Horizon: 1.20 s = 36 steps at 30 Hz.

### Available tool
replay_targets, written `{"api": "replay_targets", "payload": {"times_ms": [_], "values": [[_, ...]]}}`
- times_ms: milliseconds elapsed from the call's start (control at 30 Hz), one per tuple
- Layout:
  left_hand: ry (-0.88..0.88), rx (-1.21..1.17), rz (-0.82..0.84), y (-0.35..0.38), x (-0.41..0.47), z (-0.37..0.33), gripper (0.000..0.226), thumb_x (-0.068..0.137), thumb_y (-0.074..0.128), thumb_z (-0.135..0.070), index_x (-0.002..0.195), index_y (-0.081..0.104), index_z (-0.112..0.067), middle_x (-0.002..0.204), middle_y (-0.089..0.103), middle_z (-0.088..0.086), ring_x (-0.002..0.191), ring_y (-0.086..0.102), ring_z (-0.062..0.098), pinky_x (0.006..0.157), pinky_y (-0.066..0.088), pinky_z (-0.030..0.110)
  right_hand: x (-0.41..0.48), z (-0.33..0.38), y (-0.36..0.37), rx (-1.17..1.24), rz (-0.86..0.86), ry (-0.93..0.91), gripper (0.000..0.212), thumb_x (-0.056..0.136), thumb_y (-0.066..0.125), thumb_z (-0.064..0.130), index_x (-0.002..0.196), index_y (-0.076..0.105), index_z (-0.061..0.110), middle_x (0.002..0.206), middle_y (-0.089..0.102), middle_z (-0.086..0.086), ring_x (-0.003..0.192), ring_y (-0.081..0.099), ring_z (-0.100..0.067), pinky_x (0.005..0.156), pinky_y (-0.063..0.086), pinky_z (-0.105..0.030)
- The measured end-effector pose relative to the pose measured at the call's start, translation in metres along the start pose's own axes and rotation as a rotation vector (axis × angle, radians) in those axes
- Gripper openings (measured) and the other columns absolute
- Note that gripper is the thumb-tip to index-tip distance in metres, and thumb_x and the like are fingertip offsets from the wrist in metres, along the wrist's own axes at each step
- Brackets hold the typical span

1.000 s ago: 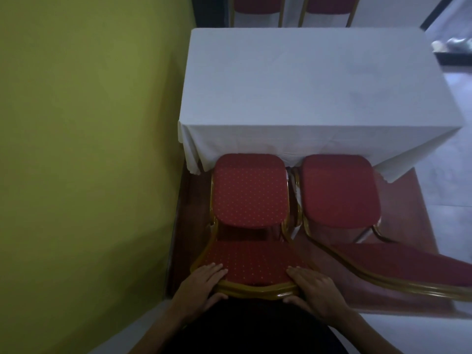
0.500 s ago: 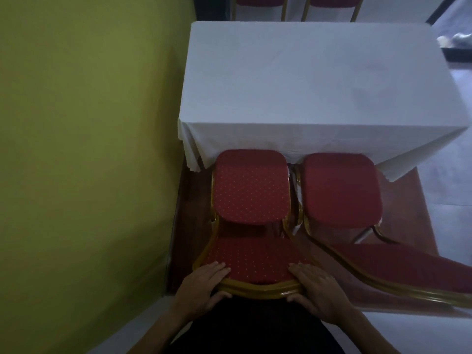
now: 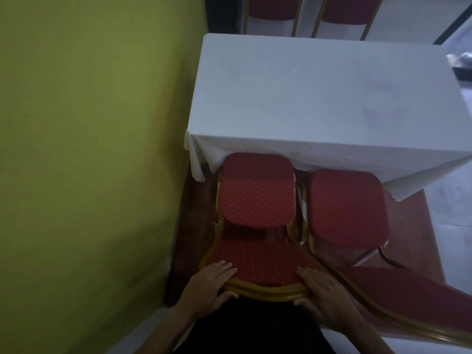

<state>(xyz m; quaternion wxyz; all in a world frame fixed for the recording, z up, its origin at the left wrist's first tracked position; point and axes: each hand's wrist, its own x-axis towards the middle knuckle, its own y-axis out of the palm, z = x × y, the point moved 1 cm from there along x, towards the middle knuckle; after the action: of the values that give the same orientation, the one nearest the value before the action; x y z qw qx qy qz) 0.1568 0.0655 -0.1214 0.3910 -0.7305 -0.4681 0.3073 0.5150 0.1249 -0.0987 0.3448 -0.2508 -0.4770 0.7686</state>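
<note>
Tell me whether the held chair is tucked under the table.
Out: the chair shows its whole seat before the tablecloth hem, just meeting it. Left hand and right hand grip its backrest.

Left hand: bare, back of hand toward camera, four fingers and thumb all in view.
Right hand: bare, same aspect, knuckles and finger backs in view.
Left forearm: bare from wrist down to lower frame edge.
Right forearm: bare likewise, runs out at lower edge.
Black garment: plain dark cloth over body between forearms, fills lower centre of view. Weave, seams, print not discernible in dim light.
Nail detail too blurred to record.
</note>
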Motion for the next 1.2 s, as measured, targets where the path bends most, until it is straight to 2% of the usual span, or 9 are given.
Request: {"api": "replay_targets", "payload": {"times_ms": [67,233,467,600,700,867,1033,1200], "values": [[0.005,-0.003,-0.009,-0.002,0.009,0.004,0.064,0.093,0.049,-0.069,0.136,0.058,-0.023,0.137,0.059,-0.004,0.130,0.051,0.013,0.107,0.044,0.032,0.009,-0.005,-0.003,-0.014,-0.019,-0.006,0.069,0.093,0.045,0.071,0.133,0.053,0.015,0.126,0.067,-0.005,0.111,0.066,-0.024,0.090,0.055,-0.040],[0.011,-0.014,-0.028,-0.010,0.034,0.013,0.063,0.093,0.048,-0.069,0.135,0.058,-0.024,0.136,0.060,-0.005,0.129,0.052,0.012,0.106,0.044,0.030,0.027,-0.022,-0.008,-0.044,-0.013,0.017,0.072,0.093,0.045,0.071,0.132,0.060,0.011,0.124,0.068,-0.004,0.110,0.066,-0.023,0.091,0.054,-0.037],[0.030,-0.003,-0.035,-0.006,0.040,0.012,0.064,0.091,0.046,-0.072,0.132,0.060,-0.025,0.132,0.062,-0.006,0.125,0.056,0.012,0.101,0.048,0.030,0.033,-0.029,-0.013,-0.027,-0.017,-0.012,0.070,0.090,0.044,0.076,0.133,0.050,0.021,0.122,0.069,-0.002,0.107,0.067,-0.017,0.085,0.055,-0.030],[0.026,-0.012,-0.028,-0.004,0.040,0.013,0.063,0.092,0.046,-0.072,0.134,0.058,-0.026,0.134,0.061,-0.006,0.126,0.054,0.011,0.101,0.049,0.031,0.030,-0.030,-0.012,-0.031,-0.015,0.015,0.072,0.090,0.044,0.076,0.131,0.056,0.018,0.120,0.070,-0.003,0.105,0.069,-0.019,0.083,0.058,-0.034],[0.038,-0.013,-0.019,-0.003,0.039,0.012,0.062,0.092,0.046,-0.071,0.134,0.059,-0.026,0.134,0.061,-0.007,0.125,0.055,0.011,0.100,0.049,0.030,0.025,-0.029,-0.011,-0.033,0.005,0.032,0.074,0.090,0.047,0.075,0.129,0.062,0.014,0.124,0.068,-0.002,0.109,0.067,-0.020,0.087,0.055,-0.032],[0.046,-0.008,-0.019,0.000,0.039,0.014,0.062,0.094,0.046,-0.068,0.135,0.058,-0.023,0.135,0.061,-0.004,0.125,0.056,0.015,0.100,0.049,0.032,0.025,-0.021,-0.015,-0.059,-0.034,0.060,0.072,0.092,0.044,0.073,0.124,0.066,0.012,0.119,0.070,-0.003,0.105,0.068,-0.021,0.084,0.056,-0.033],[0.038,-0.013,-0.005,0.001,0.036,0.011,0.061,0.094,0.048,-0.066,0.139,0.054,-0.025,0.139,0.058,-0.006,0.129,0.052,0.014,0.107,0.039,0.029,0.021,-0.019,-0.014,-0.042,-0.041,0.083,0.073,0.091,0.045,0.074,0.120,0.068,0.011,0.115,0.072,-0.005,0.103,0.069,-0.023,0.085,0.057,-0.036],[0.055,-0.016,-0.003,0.003,0.042,-0.002,0.062,0.094,0.049,-0.066,0.138,0.055,-0.023,0.138,0.058,-0.003,0.128,0.053,0.016,0.104,0.046,0.034,0.007,-0.025,-0.017,-0.030,-0.056,0.101,0.073,0.092,0.044,0.074,0.121,0.069,0.011,0.117,0.071,-0.004,0.105,0.068,-0.021,0.087,0.055,-0.035]]}}
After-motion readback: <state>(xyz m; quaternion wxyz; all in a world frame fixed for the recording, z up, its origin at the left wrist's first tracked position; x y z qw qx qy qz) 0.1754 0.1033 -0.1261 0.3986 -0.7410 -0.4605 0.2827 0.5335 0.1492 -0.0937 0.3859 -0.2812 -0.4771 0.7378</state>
